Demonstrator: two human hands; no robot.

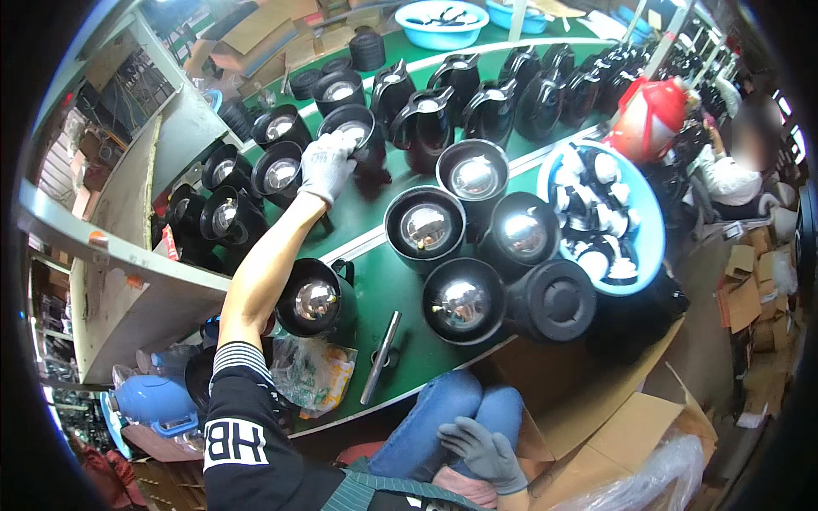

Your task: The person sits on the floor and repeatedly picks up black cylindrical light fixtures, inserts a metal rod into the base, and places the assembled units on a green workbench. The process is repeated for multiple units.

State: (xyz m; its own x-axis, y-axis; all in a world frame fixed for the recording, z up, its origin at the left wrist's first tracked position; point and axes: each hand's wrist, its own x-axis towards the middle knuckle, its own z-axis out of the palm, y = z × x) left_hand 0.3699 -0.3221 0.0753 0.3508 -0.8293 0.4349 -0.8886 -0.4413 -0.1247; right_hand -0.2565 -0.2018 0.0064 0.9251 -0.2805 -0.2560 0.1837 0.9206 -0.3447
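The left hand, in a pale glove, reaches out over the green counter, its fingers curled over the near rim of a black vessel with a shiny lining. That vessel stands at the fingertips, beyond the outstretched forearm and well apart from the right hand. The right hand, in a grey glove, is above the lap with its fingers extended and nothing visible in its grasp.

Right of the forearm, five black containers cluster closely: four show mirror-like interiors, and one shows a dark, closed face. One more shiny-lined pot stands alone just beside the forearm; at least five others stand left of the reaching hand. There is one silver tube, one clear plastic bag and one red-and-white jug. A blue tub holds overlapping white and black parts.

The dark spouted jugs behind overlap too much to count. The gripped vessel is blurred and partly covered by the glove; its underside is hard to make out. The right forearm is mostly cut off below.
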